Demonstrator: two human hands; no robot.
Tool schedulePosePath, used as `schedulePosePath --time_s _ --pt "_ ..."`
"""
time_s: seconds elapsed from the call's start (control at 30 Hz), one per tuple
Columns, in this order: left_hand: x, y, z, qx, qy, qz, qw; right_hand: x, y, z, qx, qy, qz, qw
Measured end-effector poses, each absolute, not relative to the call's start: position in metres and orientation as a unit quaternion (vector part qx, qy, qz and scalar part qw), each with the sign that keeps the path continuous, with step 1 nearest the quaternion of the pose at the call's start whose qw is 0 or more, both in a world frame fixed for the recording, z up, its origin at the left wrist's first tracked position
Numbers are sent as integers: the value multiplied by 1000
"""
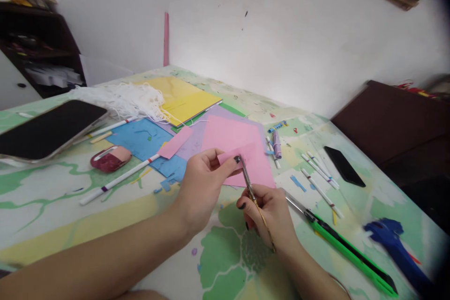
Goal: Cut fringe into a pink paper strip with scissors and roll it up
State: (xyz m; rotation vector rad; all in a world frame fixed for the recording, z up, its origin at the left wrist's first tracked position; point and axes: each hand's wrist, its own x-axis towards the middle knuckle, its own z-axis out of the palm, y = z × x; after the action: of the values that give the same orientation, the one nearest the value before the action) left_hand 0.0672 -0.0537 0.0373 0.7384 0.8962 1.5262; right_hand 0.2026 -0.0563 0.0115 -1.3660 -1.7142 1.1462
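Note:
My left hand is closed on a small piece of pink paper, pinched between thumb and fingers. Fingers of my right hand are wrapped round small scissors, whose blades point up and meet the right side of that paper. Behind both hands lies a larger pink sheet on a purple sheet. To the left, a pink strip touches the end of a white stick over a blue sheet.
A green cutter and a blue tool lie at the right, near a black phone. At the left are a large phone, a red and pink case, white string and yellow sheets.

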Motion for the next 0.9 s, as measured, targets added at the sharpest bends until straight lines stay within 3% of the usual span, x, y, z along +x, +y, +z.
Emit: schedulePosePath --time_s 0.9 --pt "67 -56 38 318 379 653 573 202 -56 14 -522 -647 441 338"
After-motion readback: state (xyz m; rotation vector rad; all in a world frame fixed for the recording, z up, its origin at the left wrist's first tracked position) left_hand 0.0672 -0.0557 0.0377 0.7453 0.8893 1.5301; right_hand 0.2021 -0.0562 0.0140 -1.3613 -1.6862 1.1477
